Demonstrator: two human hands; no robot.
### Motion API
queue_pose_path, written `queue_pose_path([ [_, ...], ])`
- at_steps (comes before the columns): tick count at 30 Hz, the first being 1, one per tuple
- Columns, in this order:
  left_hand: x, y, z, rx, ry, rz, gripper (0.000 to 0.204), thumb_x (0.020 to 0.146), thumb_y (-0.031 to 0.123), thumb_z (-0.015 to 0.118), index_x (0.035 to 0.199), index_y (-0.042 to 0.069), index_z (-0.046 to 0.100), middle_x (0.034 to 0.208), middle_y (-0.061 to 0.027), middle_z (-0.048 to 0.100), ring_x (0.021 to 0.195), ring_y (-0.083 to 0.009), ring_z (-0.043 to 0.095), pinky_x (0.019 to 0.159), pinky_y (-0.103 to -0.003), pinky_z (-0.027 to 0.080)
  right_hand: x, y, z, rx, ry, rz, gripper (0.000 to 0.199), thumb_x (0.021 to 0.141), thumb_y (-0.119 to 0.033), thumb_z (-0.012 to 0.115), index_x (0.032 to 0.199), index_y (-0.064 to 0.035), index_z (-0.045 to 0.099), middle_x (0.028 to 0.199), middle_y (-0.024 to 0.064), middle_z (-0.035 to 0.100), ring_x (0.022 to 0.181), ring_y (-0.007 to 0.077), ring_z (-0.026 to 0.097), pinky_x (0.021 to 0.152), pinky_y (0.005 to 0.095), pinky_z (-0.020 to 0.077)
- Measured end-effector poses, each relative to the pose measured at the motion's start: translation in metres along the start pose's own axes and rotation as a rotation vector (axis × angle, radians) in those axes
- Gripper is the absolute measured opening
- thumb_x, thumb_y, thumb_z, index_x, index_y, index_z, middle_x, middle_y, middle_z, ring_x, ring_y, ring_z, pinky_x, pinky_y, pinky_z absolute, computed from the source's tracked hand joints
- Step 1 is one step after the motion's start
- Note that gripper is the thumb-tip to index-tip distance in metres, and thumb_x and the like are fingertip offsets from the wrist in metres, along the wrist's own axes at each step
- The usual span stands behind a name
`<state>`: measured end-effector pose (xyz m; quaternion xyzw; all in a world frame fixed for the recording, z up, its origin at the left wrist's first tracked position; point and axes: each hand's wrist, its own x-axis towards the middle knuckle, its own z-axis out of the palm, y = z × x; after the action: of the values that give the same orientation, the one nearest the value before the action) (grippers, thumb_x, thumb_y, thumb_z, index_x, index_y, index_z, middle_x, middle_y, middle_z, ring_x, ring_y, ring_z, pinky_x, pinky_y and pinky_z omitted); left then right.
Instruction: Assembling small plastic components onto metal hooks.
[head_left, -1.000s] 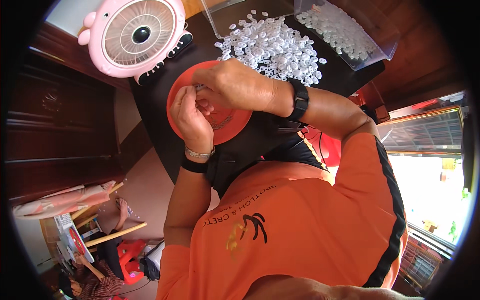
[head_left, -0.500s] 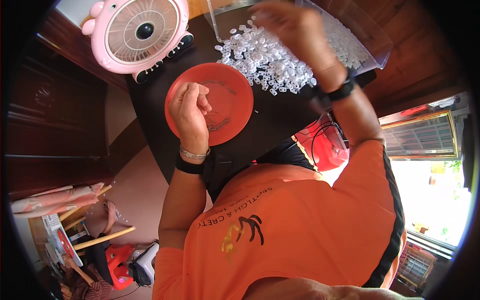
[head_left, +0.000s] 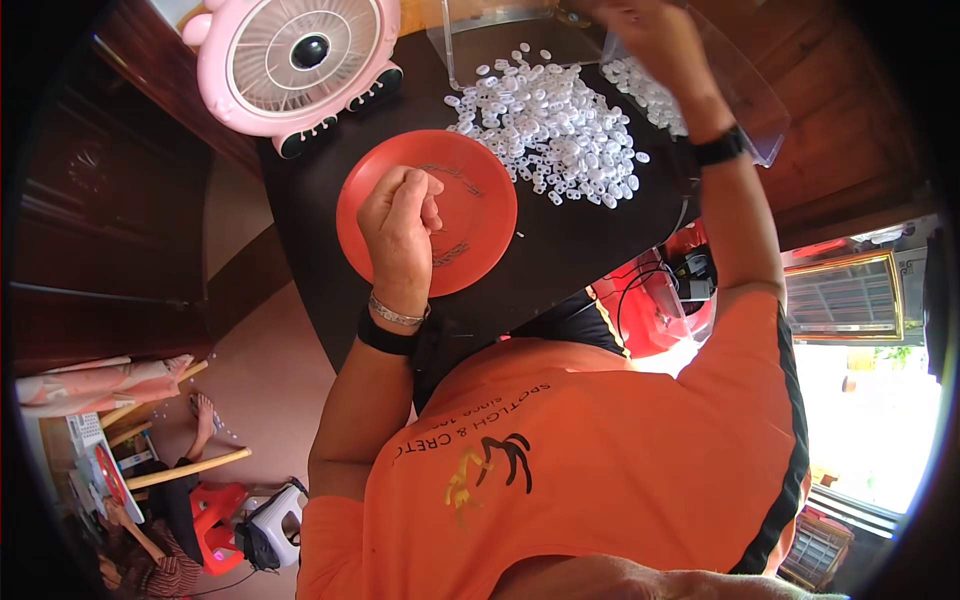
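Observation:
My left hand (head_left: 398,235) is closed over the left side of a round red plate (head_left: 490,225), its fingers curled; whatever they pinch is too small to make out. Small thin grey metal pieces (head_left: 455,252) lie in loose rows on that plate. Up at the top edge, my right hand (head_left: 655,40) reaches over a clear plastic bin (head_left: 765,125), and its blurred fingers are partly cut off. Inside the bin are many small white oval pieces (head_left: 640,88). A spread heap of similar white plastic pieces with holes (head_left: 560,130) covers the dark table beyond the plate.
A pink animal-shaped fan (head_left: 290,120) stands at the table's far left. One tiny white piece lies right of the plate on the dark table (head_left: 570,235). Cables and a red container (head_left: 650,310) sit beneath the right edge. Another person (head_left: 165,530) sits at lower left near stools.
My right hand has moved up and right, from above the white heap to the clear bin. My left hand stays closed over the plate. The whole view has shifted slightly.

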<state>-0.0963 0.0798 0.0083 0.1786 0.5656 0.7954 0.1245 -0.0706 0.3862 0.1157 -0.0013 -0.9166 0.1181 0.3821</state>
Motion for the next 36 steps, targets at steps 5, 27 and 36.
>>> queue_pose_path([
  [5, 0.002, 0.002, 0.002, 0.006, -0.021, 0.002, 0.024, 0.091, 0.016, 0.050, 0.075, 0.001, 0.058, 0.061, 0.0012, 0.048, 0.051, -0.0056, 0.043, 0.047, -0.020, 0.035, 0.017, 0.089, 0.118, -0.165, -0.556, 0.150, 0.050, 0.084, -0.052, 0.056, 0.097, -0.0044, 0.067, 0.089, 0.0155, 0.068, 0.083, 0.0303, 0.065, 0.076, 0.0388, 0.0490],
  [27, 0.001, -0.002, 0.003, 0.112, -0.061, -0.001, 0.025, 0.091, 0.014, 0.051, 0.074, -0.002, 0.058, 0.060, -0.0003, 0.050, 0.052, -0.0056, 0.043, 0.047, -0.022, 0.034, -0.049, 0.011, 0.090, -0.098, -0.803, -0.106, 0.030, 0.085, -0.024, 0.060, 0.108, -0.0042, 0.060, 0.104, 0.0167, 0.058, 0.099, 0.0341, 0.056, 0.085, 0.0420, 0.0454],
  [36, 0.002, -0.002, 0.003, 0.139, -0.064, 0.026, 0.026, 0.091, 0.016, 0.051, 0.074, -0.001, 0.058, 0.057, 0.0014, 0.047, 0.051, -0.0052, 0.042, 0.047, -0.022, 0.034, -0.019, 0.025, 0.099, 0.012, -0.792, -0.101, 0.027, 0.084, -0.022, 0.059, 0.107, -0.0069, 0.063, 0.102, 0.0137, 0.062, 0.098, 0.0332, 0.058, 0.085, 0.0419, 0.0458],
])
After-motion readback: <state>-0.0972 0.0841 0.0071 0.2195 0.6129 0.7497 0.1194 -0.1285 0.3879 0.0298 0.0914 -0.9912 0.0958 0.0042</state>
